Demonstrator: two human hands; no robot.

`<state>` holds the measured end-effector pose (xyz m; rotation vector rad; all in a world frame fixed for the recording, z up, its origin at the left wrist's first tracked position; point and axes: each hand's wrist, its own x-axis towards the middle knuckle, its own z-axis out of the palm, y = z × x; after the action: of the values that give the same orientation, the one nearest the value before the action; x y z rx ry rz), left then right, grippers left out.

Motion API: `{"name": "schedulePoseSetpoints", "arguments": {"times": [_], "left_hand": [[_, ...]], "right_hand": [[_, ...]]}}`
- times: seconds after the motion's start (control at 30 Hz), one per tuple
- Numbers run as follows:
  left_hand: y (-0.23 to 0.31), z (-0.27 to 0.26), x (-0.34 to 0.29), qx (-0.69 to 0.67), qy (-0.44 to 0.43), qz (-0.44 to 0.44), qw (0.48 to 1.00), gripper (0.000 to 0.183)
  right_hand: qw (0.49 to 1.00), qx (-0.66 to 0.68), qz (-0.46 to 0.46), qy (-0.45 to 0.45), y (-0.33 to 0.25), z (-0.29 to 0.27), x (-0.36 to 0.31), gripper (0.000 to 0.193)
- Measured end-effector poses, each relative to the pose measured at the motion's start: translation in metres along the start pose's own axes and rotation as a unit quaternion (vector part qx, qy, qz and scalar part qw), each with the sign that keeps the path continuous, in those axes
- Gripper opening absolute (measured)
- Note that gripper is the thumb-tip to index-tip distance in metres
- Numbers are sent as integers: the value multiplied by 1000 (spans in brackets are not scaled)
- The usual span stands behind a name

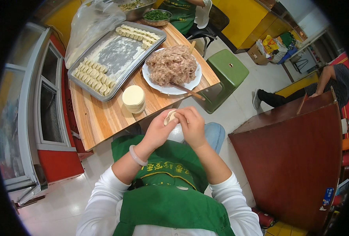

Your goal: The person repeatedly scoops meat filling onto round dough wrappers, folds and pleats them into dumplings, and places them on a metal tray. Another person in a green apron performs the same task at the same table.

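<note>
Pale dough, a dumpling (170, 117), sits pinched between my left hand (158, 131) and right hand (192, 126), both closed on it. I hold it above my lap, just short of the wooden table (103, 118) with its wrapper stack (133, 98) and plate of filling (172, 67).

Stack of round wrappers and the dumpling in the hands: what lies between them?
Only bare wooden tabletop lies between the wrapper stack and the dumpling, seen in the head view.

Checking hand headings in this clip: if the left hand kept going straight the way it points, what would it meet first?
The left hand points up and right; the dumpling pinched with the right hand is already at its fingertips. Beyond that, probably the wooden table edge, though depth is unclear.
</note>
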<state>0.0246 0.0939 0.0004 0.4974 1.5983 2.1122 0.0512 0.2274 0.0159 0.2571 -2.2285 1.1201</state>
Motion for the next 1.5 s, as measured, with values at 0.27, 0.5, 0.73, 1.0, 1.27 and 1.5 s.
{"name": "schedulePoseSetpoints", "arguments": {"times": [0.27,0.5,0.73,1.0,1.27,1.5], "left_hand": [[-8,-9,-3,-89,-44,21,995,28],[2,-15,-6,148,49,-19,988,31],[-9,-17,-5,-106,6,-34,994,34],[-12,-21,-2,-168,19,-41,985,41],[-9,-16,-4,-140,2,-88,986,41],[-18,-15,1,-171,7,-83,982,37]], "right_hand": [[981,105,163,-25,-8,-1,-2,10],[961,195,183,-73,3,3,-8,13],[933,255,246,-57,-19,9,-11,14],[918,258,296,-53,-4,13,-9,12],[977,125,168,-33,-12,10,-8,11],[996,-87,13,-16,-16,10,-3,8]]}}
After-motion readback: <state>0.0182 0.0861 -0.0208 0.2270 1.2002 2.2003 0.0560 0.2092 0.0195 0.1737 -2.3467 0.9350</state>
